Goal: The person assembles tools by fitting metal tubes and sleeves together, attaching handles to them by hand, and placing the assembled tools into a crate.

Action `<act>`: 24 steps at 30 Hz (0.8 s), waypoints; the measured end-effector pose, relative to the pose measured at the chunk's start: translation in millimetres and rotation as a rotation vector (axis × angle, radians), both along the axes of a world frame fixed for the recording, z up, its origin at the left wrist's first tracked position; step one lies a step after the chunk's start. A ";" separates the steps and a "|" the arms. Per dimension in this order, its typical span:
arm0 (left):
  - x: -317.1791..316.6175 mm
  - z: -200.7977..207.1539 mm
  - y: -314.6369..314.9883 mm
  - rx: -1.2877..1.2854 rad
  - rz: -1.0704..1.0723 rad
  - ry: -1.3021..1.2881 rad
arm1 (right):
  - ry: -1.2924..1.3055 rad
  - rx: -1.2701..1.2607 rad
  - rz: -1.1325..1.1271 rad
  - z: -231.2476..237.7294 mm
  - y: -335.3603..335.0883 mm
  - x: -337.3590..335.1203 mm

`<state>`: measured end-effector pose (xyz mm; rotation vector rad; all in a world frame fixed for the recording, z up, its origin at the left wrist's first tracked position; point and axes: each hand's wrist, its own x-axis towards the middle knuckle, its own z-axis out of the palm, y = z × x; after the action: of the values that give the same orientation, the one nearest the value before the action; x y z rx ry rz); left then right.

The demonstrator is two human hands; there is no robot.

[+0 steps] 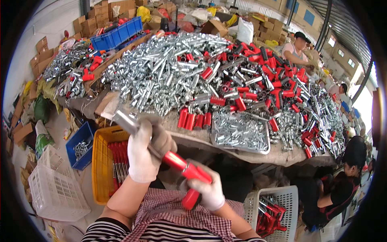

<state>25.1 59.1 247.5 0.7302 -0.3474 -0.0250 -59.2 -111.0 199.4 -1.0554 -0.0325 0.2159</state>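
My left hand (142, 155), in a white glove, wraps round the metal shaft of a tool with a red T-shaped handle (196, 174). A silver cylinder (125, 121) sticks out past the left fingers, blurred; whether it is one piece with the tool I cannot tell. My right hand (213, 190), also gloved, is closed round the red handle near my chest. Just beyond, on the table edge, stand several red sleeves (189, 120) and a clear tray (240, 146) of small metal parts.
The cloth-covered table (282, 158) bears a heap of silver parts (161, 72) and red handles (278, 76). Below are a yellow crate (99, 169), a blue bin (82, 155), a white basket (60, 189) and a grey basket (291, 201). One person (342, 193) sits at right; another (296, 52) is across the table.
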 end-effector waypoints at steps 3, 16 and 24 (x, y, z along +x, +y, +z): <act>0.6 -15.2 -0.6 0.013 0.083 0.178 | 0.046 0.042 -0.087 -4.8 -6.9 2.2; 7.0 -23.7 -8.0 -0.186 0.120 0.105 | -0.094 0.174 -0.035 -2.6 0.5 -0.8; 27.9 -33.3 6.1 -0.400 -0.109 0.280 | -0.853 -1.266 -0.099 17.3 -4.2 15.3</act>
<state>53.0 65.2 214.2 0.3048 -0.1166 -0.1547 -43.8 -115.3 216.6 -2.3409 -0.6831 -0.3906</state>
